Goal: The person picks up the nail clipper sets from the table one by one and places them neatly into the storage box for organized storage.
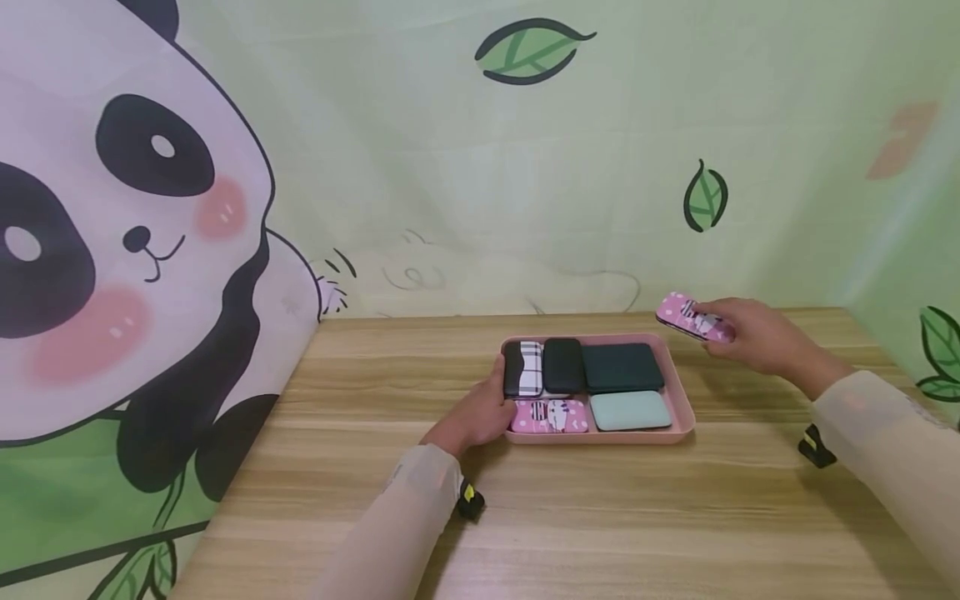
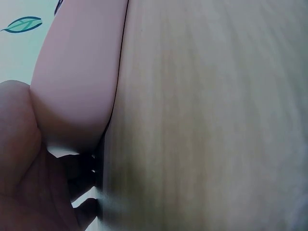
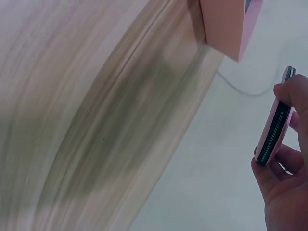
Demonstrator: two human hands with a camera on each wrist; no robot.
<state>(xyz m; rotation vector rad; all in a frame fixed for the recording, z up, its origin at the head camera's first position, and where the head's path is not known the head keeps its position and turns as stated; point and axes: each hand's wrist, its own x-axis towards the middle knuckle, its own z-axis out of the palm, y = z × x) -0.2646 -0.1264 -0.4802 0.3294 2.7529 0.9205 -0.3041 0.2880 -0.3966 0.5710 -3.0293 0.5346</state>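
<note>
In the head view a pink tray (image 1: 681,410) lies on the table, holding several slim cases. My left hand (image 1: 480,415) grips its left end; the left wrist view shows the thumb along the tray wall (image 2: 79,82). Raised past the tray's back right corner, my right hand (image 1: 761,337) pinches a pink polka-dot case (image 1: 677,312) with a cartoon print. Its dark edge shows in the right wrist view. Inside the tray are a black-and-white plaid case (image 1: 531,369), a black case (image 1: 562,367), a wider dark case (image 1: 622,367), a mint case (image 1: 632,411) and another pink case (image 1: 551,416).
The wood-grain table (image 1: 570,517) runs back to a green cloth (image 1: 465,167) printed with a panda (image 1: 187,75) and leaves. Black camera mounts with yellow marks, such as the left one (image 1: 471,502), sit at both wrists.
</note>
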